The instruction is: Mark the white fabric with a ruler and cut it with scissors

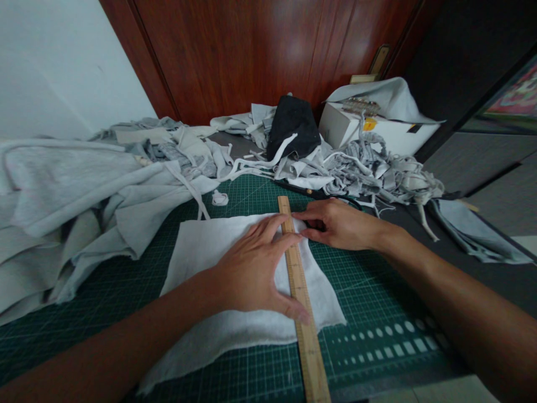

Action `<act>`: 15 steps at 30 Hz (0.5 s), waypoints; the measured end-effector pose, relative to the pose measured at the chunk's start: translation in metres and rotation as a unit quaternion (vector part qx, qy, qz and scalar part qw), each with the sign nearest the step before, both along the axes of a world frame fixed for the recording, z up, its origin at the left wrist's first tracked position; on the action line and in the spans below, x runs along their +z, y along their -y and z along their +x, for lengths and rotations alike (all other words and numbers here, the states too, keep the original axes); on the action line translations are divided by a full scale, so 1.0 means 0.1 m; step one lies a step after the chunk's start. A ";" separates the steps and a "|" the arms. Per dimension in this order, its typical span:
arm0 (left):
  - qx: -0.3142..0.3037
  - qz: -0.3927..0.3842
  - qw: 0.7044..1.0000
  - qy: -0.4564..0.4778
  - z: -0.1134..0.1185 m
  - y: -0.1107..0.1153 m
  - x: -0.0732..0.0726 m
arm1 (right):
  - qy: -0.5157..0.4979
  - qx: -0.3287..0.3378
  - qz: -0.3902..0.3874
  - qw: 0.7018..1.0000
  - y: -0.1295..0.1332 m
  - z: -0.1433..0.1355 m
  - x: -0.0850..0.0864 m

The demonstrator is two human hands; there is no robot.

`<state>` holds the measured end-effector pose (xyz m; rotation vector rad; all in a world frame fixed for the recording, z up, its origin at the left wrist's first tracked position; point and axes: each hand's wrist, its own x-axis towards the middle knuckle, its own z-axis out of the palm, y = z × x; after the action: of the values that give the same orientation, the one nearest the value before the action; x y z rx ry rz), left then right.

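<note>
A wooden ruler (298, 282) lies lengthwise across a piece of white cloth (205, 246), running beyond its near and far edges. My left hand (255, 268) is spread over the cloth, with the fingertips and thumb pressing on the ruler. To the ruler's right, my right hand (331, 224) has curled fingers, and its thumb and index finger come close to the ruler's far part and the cloth's edge. Whatever those fingers hold, if anything, is hidden. Under the cloth is a green cutting mat (356, 296) with grid lines.
Grey and white fabric (84, 184) is heaped on the left. At the back are a black cloth item (293, 126), a tangle of fabric strips (364, 168) and a white box (394, 134). Dark-handled scissors (302, 190) lie behind my right hand. Folded grey cloth (478, 229) sits at right.
</note>
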<state>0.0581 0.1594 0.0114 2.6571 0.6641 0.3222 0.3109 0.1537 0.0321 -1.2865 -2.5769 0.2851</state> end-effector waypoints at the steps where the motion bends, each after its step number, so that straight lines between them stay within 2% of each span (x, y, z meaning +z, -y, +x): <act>1: 0.001 0.000 1.000 0.001 0.00 0.00 0.00 | 0.006 0.001 -0.003 1.000 0.01 -0.01 0.01; 15: -0.004 -0.040 0.999 0.006 0.01 0.06 0.09 | 0.002 -0.058 -0.107 0.993 0.02 -0.03 0.12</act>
<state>0.0589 0.1533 0.0208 2.5786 0.6483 0.3024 0.3078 0.1519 0.0443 -1.5033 -2.5168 0.5486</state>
